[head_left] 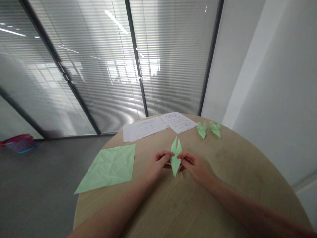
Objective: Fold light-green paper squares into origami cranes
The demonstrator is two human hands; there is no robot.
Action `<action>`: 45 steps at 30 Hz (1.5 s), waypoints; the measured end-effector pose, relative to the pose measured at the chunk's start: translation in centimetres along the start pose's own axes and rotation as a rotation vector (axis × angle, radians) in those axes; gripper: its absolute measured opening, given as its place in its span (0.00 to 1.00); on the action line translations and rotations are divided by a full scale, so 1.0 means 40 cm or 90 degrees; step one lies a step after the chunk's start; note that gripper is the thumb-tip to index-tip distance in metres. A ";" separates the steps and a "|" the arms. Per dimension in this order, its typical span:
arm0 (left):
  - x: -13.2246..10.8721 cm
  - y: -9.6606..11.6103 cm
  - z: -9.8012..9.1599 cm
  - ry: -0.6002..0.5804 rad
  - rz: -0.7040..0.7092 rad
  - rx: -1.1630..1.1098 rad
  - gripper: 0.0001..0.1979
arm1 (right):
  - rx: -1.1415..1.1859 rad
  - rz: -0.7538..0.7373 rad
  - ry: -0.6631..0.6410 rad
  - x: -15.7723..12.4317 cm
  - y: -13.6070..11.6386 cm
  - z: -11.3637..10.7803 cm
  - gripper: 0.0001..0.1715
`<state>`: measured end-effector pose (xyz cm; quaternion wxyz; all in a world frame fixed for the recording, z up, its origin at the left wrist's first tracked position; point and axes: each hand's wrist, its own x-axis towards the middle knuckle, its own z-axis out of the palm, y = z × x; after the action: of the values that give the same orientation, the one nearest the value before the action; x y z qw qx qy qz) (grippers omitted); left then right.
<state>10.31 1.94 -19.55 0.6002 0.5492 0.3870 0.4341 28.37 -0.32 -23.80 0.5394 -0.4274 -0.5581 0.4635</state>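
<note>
Pale green over light tan, with grey and white around
The folded paper (175, 162) at the centre of the frame is plain pale green, the same green as the two small figures (202, 130) right of centre and the sheet (114, 165) at left, which is patterned with a web of crease lines; the bench (237, 172) is light tan with faint wood grain; the pages (146, 129) at the middle are white with rows of dark print; across the top, the blinds (173, 66) show fine grey and whitish horizontal stripes, crossed by dark grey bars (135, 43); the basket (21, 143) at far left is red at the rim and light blue along the base; the floor (49, 172) at lower left is dark grey, the wall (279, 82) at right pale grey
</note>
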 end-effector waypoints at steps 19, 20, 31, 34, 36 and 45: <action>0.014 -0.009 -0.011 -0.040 -0.020 0.055 0.19 | 0.043 0.096 -0.076 0.004 -0.016 0.000 0.23; 0.014 -0.009 -0.012 -0.041 -0.019 0.072 0.18 | 0.045 0.099 -0.079 0.003 -0.015 0.000 0.23; 0.009 0.001 -0.013 -0.053 0.014 0.157 0.15 | 0.035 0.091 -0.115 0.001 -0.028 -0.008 0.21; 0.013 0.017 -0.025 -0.040 0.051 0.144 0.16 | 0.056 0.140 -0.120 -0.007 -0.035 -0.012 0.22; 0.018 0.031 -0.038 -0.032 0.074 0.138 0.17 | 0.067 0.162 -0.131 -0.013 -0.038 -0.011 0.23; 0.022 0.050 -0.071 -0.072 0.153 0.237 0.14 | 0.034 0.164 -0.171 -0.018 -0.043 -0.010 0.32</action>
<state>7.72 3.73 -17.81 0.4533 0.7159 0.3578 0.3924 28.84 -1.34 -22.25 0.4077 -0.4152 -0.5530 0.5963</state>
